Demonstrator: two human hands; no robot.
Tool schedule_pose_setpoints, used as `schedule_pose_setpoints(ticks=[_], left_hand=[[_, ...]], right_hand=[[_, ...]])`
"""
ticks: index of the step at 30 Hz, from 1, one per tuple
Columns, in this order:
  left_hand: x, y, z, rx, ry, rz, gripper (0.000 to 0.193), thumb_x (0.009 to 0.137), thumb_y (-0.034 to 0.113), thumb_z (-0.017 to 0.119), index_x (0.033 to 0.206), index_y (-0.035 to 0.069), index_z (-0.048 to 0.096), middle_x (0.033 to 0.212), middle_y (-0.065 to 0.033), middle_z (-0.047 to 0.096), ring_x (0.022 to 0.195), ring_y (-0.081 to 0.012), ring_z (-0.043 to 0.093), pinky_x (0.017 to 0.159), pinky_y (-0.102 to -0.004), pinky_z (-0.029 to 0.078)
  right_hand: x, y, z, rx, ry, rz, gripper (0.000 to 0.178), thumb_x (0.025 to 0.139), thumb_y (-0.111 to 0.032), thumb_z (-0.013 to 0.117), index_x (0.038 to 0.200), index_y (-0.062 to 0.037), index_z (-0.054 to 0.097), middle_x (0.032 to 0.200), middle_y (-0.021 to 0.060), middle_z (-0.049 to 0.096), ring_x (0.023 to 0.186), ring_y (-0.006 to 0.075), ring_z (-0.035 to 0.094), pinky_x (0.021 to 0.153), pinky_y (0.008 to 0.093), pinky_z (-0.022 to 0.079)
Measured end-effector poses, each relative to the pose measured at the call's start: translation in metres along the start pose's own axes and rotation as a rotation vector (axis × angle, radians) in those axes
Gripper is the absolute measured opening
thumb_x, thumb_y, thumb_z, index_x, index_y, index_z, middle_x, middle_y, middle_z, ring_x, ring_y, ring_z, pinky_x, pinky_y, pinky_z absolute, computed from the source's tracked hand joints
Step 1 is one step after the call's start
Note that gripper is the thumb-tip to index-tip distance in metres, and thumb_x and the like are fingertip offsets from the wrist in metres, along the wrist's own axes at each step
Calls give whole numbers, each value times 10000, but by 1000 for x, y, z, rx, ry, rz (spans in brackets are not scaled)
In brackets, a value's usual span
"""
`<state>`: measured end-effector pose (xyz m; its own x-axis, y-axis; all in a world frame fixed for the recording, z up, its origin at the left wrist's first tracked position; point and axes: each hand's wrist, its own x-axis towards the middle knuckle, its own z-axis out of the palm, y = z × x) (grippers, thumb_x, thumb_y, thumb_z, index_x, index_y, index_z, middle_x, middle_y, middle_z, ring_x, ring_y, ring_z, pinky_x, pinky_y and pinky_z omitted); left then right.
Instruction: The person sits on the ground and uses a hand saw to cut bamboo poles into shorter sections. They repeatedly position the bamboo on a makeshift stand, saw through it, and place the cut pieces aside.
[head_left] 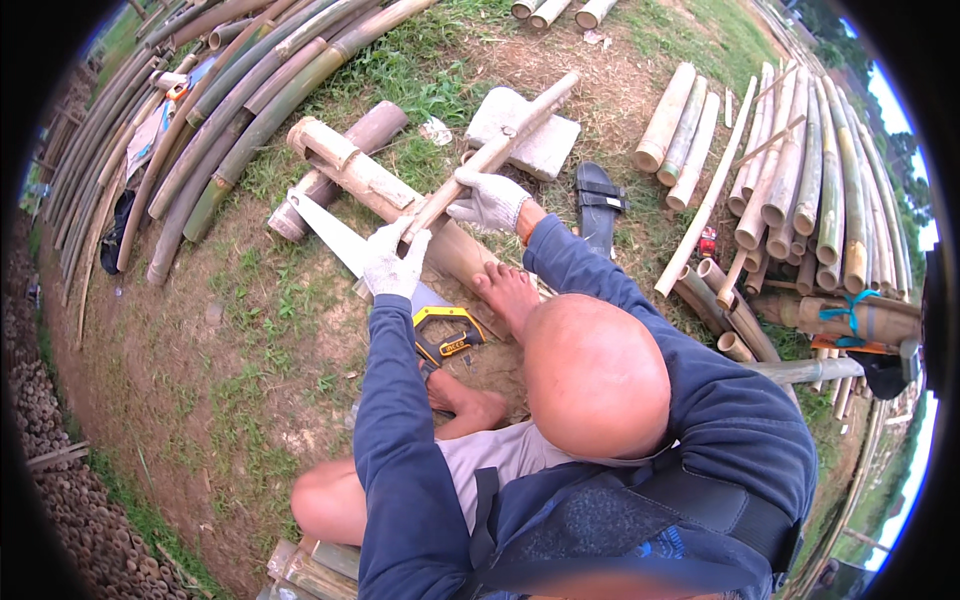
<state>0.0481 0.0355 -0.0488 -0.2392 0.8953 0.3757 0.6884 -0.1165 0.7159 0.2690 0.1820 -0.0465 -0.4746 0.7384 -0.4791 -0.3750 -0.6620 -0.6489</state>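
A split bamboo pole [508, 136] slants from near left to far right in front of me. My left hand [393, 265], in a white knit glove, is closed round its near end. My right hand [490, 200], gloved alike, grips it further along, partly under it. Below lies a thick bamboo log [375, 182] with notches cut in its top. It rests across a shorter, darker bamboo piece [375, 127]. My bare foot [507, 297] presses on the log. A handsaw [335, 238] with a yellow and black handle lies beside the log, partly hidden by my left hand and forearm.
A pale stone block [545, 145] lies beyond my right hand, and a black sandal [600, 205] to its right. Long bamboo poles [270, 105] are stacked at far left. More cut bamboo [830, 190] is piled at right. Grass and bare soil lie between.
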Motion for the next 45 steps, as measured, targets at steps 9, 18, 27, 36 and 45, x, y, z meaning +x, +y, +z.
schedule_pose_setpoints(ticks=[9, 18, 27, 36, 45], left_hand=[[-4, 9, 2, 96, 49, 50, 412, 877, 298, 895, 1214, 77, 807, 1108, -168, 782, 1070, -368, 731, 981, -468, 573], [-5, -2, -3, 146, 115, 106, 362, 835, 293, 878, 1089, 66, 755, 1076, -168, 720, 1020, -383, 703, 935, -492, 575], [-4, 1, -33, 378, -365, -224, 952, 782, 511, 915, 1545, 72, 552, 1348, -200, 700, 1220, -385, 698, 1055, -479, 562], [-4, -11, -35, 445, -501, -291, 1051, 772, 669, 875, 1628, 194, 495, 1547, -160, 641, 1342, -388, 671, 1148, -491, 524], [20, -2, -14, 187, -465, -270, 1012, 773, 423, 967, 1586, 107, 453, 1423, -261, 688, 1289, -434, 683, 1109, -473, 538]], right_hand=[[-8, -25, -21, -1289, 682, -878, 523, 943, -311, 766, 1370, -31, 653, 1209, 194, 673, 1241, 402, 614, 1087, 488, 506], [8, -24, -8, -2090, 180, -1142, 304, 939, -177, 664, 1204, -187, 812, 1074, 112, 710, 1115, 405, 612, 1062, 550, 444], [-4, -26, 15, -2307, -72, -919, 310, 935, -136, 650, 1206, -202, 784, 1078, 62, 743, 1102, 279, 698, 1077, 533, 450], [9, -24, 19, -2184, -119, -1013, 376, 866, -101, 707, 1220, -203, 783, 1111, 87, 748, 1086, 335, 680, 965, 501, 542], [23, -41, 24, -2340, -172, -851, 360, 918, -169, 710, 1263, -244, 778, 1151, 76, 763, 1127, 346, 714, 949, 522, 589]])
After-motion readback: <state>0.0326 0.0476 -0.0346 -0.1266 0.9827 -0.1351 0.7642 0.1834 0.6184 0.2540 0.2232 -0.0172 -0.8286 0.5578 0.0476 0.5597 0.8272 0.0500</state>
